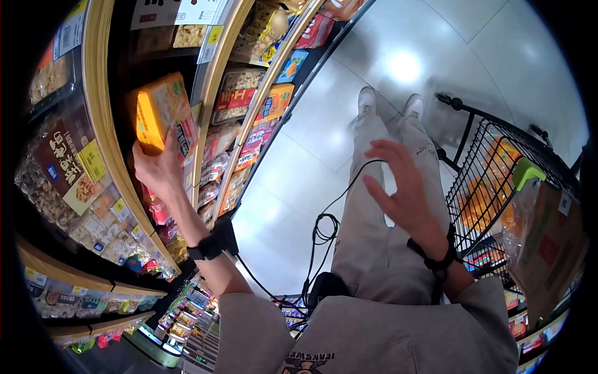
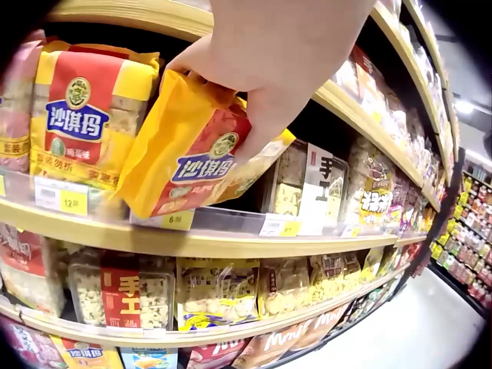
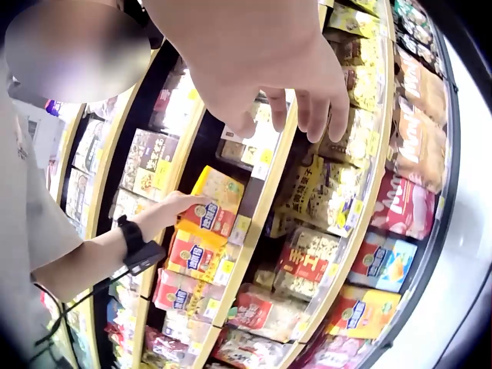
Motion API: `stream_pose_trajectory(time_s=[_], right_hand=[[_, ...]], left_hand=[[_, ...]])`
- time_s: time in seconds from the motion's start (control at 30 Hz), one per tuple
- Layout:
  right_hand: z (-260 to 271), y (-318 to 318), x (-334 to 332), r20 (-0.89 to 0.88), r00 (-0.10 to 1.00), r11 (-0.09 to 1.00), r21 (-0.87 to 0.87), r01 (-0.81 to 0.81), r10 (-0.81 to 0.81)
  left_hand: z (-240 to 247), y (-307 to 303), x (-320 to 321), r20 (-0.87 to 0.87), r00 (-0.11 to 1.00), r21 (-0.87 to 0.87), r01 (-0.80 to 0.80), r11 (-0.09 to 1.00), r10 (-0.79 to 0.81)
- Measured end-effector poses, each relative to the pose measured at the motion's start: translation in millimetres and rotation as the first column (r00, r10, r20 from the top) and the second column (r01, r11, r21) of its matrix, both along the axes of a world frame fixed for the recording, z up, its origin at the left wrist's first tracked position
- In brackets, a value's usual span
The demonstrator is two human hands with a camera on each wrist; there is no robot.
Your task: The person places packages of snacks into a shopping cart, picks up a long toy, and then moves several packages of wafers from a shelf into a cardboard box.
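My left hand (image 1: 160, 173) grips an orange-and-yellow packet of sachima (image 1: 165, 106) at the shelf, thumb on its front. In the left wrist view the packet (image 2: 192, 157) leans, its lower edge over the shelf's price strip, and the hand (image 2: 269, 46) comes from above. A similar yellow sachima packet (image 2: 92, 115) stands upright to its left. My right hand (image 1: 405, 193) is in the air over my legs, fingers spread and holding nothing. The right wrist view shows that hand (image 3: 269, 69) overlapping the shelves, fingers loosely bent.
Wood-edged shelves (image 1: 99, 93) with packaged snacks run along my left. A clear-boxed snack (image 2: 307, 188) stands right of the held packet. A black wire cart (image 1: 479, 187) with orange bags and a brown bag (image 1: 548, 249) is at my right. A black cable (image 1: 324, 230) hangs before my legs.
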State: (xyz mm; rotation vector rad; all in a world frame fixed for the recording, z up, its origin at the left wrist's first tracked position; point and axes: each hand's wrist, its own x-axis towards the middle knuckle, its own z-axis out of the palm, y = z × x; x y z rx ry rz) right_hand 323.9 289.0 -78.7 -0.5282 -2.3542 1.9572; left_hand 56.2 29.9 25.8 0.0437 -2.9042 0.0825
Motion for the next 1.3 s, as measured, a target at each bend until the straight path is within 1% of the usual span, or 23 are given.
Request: stream_pose_trajectory(time_s=[0.07, 0.13, 0.17, 0.2, 0.23, 0.27, 0.3, 0.33, 0.37, 0.4, 0.47, 0.5, 0.53, 0.6, 0.63, 0.67, 0.73, 0.83, 0.93, 1.07, 1.13, 1.2, 1.3], right_hand=[[7, -12, 8, 0.090, 0.995, 0.990, -0.139, -0.035, 0.047], [5, -15, 13, 0.116, 0.991, 0.986, -0.164, -0.041, 0.061], [1, -14, 13, 0.127, 0.990, 0.988, -0.150, -0.035, 0.054], [-2, -12, 14, 0.141, 0.989, 0.990, -0.136, -0.026, 0.046], [-8, -6, 10, 0.086, 0.995, 0.997, -0.062, -0.039, 0.044], [-8, 1, 3, 0.093, 0.995, 0.998, -0.059, -0.037, 0.043], [-6, 10, -5, 0.097, 0.995, 0.999, -0.034, -0.022, 0.026], [-6, 17, -11, 0.098, 0.995, 1.000, -0.008, -0.008, 0.009], [-8, 23, -15, 0.082, 0.997, 0.999, 0.036, 0.007, -0.010], [-10, 29, -18, 0.082, 0.996, 0.999, 0.045, 0.013, -0.016], [-12, 34, -22, 0.106, 0.991, 0.996, 0.045, 0.073, -0.078], [-15, 36, -23, 0.093, 0.991, 0.994, 0.050, 0.093, -0.097], [-17, 36, -24, 0.094, 0.990, 0.994, 0.050, 0.099, -0.103], [-20, 37, -27, 0.112, 0.985, 0.991, 0.035, 0.127, -0.130], [-21, 37, -29, 0.114, 0.984, 0.991, 0.034, 0.131, -0.134], [-22, 37, -31, 0.129, 0.982, 0.991, 0.018, 0.136, -0.137], [-26, 38, -35, 0.149, 0.978, 0.989, -0.001, 0.145, -0.143], [-32, 41, -43, 0.145, 0.979, 0.989, -0.002, 0.145, -0.143], [-38, 46, -49, 0.166, 0.978, 0.992, 0.001, 0.125, -0.123], [-47, 52, -52, 0.172, 0.974, 0.988, 0.000, 0.151, -0.149], [-51, 52, -50, 0.191, 0.966, 0.983, -0.014, 0.181, -0.175], [-53, 53, -46, 0.219, 0.960, 0.984, 0.004, 0.179, -0.175], [-45, 53, -32, 0.221, 0.945, 0.970, 0.031, 0.241, -0.242]], left_hand=[[-3, -6, -24, 0.004, 0.999, 0.001, 0.048, 0.999, -0.048], [-9, -15, -52, 0.092, 0.995, -0.018, -0.036, 0.999, 0.037], [-19, -23, -77, 0.116, 0.982, -0.231, -0.120, 0.965, 0.150], [-25, -32, -94, 0.118, 0.981, -0.231, -0.121, 0.965, 0.152], [-32, -42, -108, 0.203, 0.979, 0.001, 0.008, 1.000, -0.008], [-40, -52, -122, 0.248, 0.952, 0.243, 0.121, 0.963, -0.182], [-50, -66, -142, 0.253, 0.950, 0.247, 0.122, 0.961, -0.186], [-60, -80, -164, 0.241, 0.938, 0.259, 0.185, 0.948, -0.249], [-68, -85, -177, 0.226, 0.922, 0.272, 0.249, 0.930, -0.313], [-75, -83, -184, 0.223, 0.921, 0.280, 0.255, 0.925, -0.321], [-80, -84, -194, -0.066, 0.882, -0.009, 0.468, 0.884, -0.467], [-69, -65, -182, 0.095, 0.928, 0.097, 0.350, 0.932, -0.359], [-74, -68, -189, 0.096, 0.926, 0.098, 0.356, 0.930, -0.365], [-85, -69, -202, 0.040, 0.771, -0.023, 0.637, 0.771, -0.636], [-89, -68, -204, -0.073, 0.734, -0.200, 0.653, 0.731, -0.676], [-89, -70, -210, -0.070, 0.730, -0.200, 0.657, 0.727, -0.680], [-93, -81, -225, 0.128, 0.744, -0.207, 0.667, 0.716, -0.656], [-97, -93, -227, 0.223, 0.775, -0.075, 0.618, 0.782, -0.591], [-102, -103, -218, 0.386, 0.793, 0.064, 0.487, 0.871, -0.471], [-108, -112, -216, 0.597, 0.732, 0.161, 0.290, 0.943, -0.327], [-111, -113, -214, 0.624, 0.716, 0.184, 0.253, 0.950, -0.312], [-109, -109, -212, 0.588, 0.736, 0.216, 0.256, 0.942, -0.335], [-102, -93, -206, 0.407, 0.807, 0.253, 0.351, 0.901, -0.429]])
